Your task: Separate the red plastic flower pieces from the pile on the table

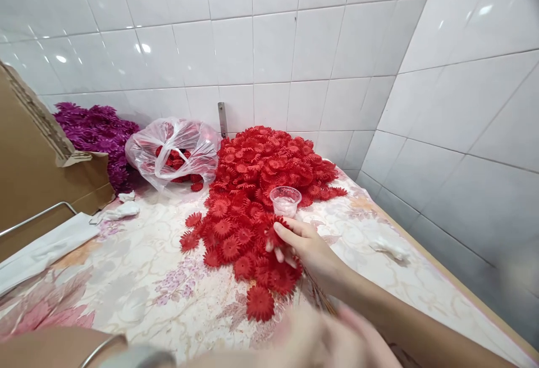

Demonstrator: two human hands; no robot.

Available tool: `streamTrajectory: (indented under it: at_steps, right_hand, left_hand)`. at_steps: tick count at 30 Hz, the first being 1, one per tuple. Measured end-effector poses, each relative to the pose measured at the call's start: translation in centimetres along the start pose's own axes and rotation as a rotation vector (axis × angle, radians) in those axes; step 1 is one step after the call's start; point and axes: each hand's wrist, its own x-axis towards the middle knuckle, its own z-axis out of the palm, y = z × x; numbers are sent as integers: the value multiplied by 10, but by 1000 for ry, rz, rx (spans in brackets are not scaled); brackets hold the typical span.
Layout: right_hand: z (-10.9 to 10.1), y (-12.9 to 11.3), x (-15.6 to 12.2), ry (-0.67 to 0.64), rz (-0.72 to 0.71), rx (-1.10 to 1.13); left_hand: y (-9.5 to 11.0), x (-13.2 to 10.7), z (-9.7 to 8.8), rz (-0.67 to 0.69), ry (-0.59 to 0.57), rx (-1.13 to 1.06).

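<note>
My right hand (297, 239) reaches in from the right, thumb and fingers closed on a red artificial flower piece (275, 232) at the near side of a big heap of red flower pieces (269, 160). Just beyond those fingers stands a small clear plastic cup (285, 202) with something whitish inside. My left hand (320, 334) is low in the picture, smeared by motion, so its fingers and anything in them cannot be made out. Thin brown stems (320, 298) show between the two hands, partly covered. One loose red flower piece (260, 302) lies in front of the heap.
Left of the heap are a clear plastic bag (172, 155) with red pieces inside, a purple flower pile (101, 132) and a cardboard box (37, 171). Crumpled white tissue (389, 248) lies to the right on the floral tablecloth (168, 312). Tiled walls border the back and right.
</note>
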Motion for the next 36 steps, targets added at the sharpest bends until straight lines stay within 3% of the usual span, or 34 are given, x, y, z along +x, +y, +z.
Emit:
streamTrajectory:
  at_steps: [4,7,12,20,25,28,31,36]
  right_hand:
    - [0,-1,-1,-42,-76,31]
    - [-1,-1,0,-67,-53,1]
    - [0,2,3,5,-12,-22]
    - [1,7,0,67,35,-98]
    - [-1,3,1,-84,18,-96]
    - [-3,3,3,-155,4,-36]
    - [-4,7,5,-176,-15,38]
    - [-1,16,5,-161,-51,181]
  left_hand:
    - [-28,47,-23,60,-63,249]
    - [-53,61,-21,-87,-34,83]
    - [-67,51,-9,-303,-31,-419]
    - [-68,45,-1,-447,-40,-805]
    - [-69,45,-2,-522,1,-907]
    - [-71,47,0,-617,-32,-1133]
    - [-75,46,6,-686,-27,-1323]
    - [-77,42,14,-799,14,-1437]
